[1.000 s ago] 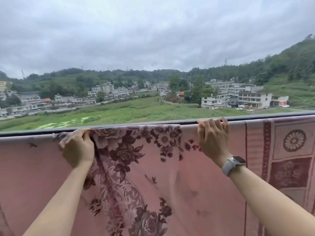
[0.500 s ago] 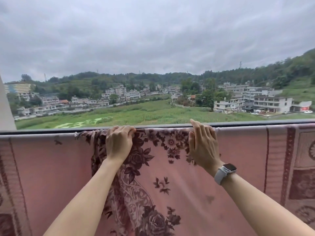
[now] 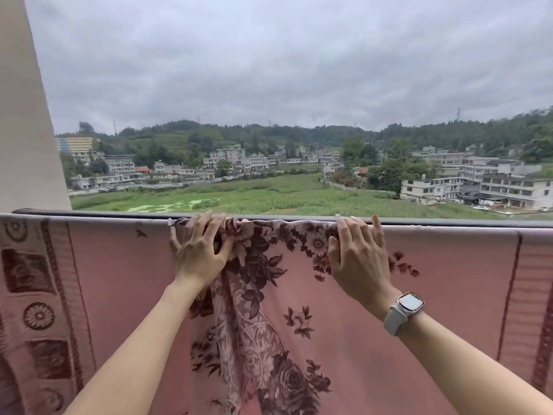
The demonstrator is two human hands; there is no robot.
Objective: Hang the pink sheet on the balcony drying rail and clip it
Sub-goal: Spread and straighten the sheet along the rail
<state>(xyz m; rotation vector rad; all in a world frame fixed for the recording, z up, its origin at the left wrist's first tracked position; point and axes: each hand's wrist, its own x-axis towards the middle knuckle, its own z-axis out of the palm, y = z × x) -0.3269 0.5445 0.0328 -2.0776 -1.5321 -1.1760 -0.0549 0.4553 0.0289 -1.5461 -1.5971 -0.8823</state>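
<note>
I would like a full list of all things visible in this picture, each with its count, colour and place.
pink sheet: one, pink with dark red flowers and border, draped over the rail, bunched between the hands
drying rail: one, dark grey, runs across the view above the sheet's top edge
wall: one, pale, far left
field: one, green, beyond the rail
buildings: many, mostly white, around the field
hills: green, wooded, behind the buildings
sky: grey, cloudy
clips: none visible
watch: one, white strap, on the right wrist
left hand: fingers spread, touching the bunched cloth
right hand: fingers straight, pressing the sheet at the rail
</note>
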